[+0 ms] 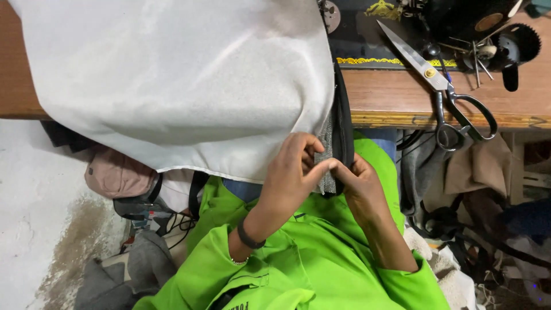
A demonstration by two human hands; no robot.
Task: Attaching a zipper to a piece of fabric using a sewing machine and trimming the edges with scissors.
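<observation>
Head view, only one cam. The left hand (pixel 293 172) and right hand (pixel 361 186) meet just under the edge of the wooden table (pixel 390 95), over the lap in a bright green garment (pixel 321 264). Both pinch the same thing: a narrow grey strip (pixel 327 155) of mesh-like cloth w/ a black edge band (pixel 344 126) beside it. It hangs down from the table edge, at the right border of a big white fabric sheet (pixel 178 74). Left hand fingers are bent, thumb and forefinger closed on the grey strip from the left side. Right hand grips the lower end of the strip and black band from the right; its fingertips touch the left ones. A dark band is on the left wrist.

Signs and labels: at the bottom edge there is light print on a dark part of the green garment, too cut off to tell more. On the black sewing machine base (pixel 367 34) at the top, a yellow ornament line runs along its front edge, and a yellow emblem is above it.

Containers: I see no real box or bin. At the right, below the table, a heap of cloth pieces (pixel 476 172) in grey and tan, w/ black straps mixed in. At the left, on the pale floor, a pinkish cap-like item (pixel 115 175) lies near grey cloth.

On the table, right of the machine, big metal scissors (pixel 442 86) lie w/ blades closed, handles over the table edge, well apart from both hands.
</observation>
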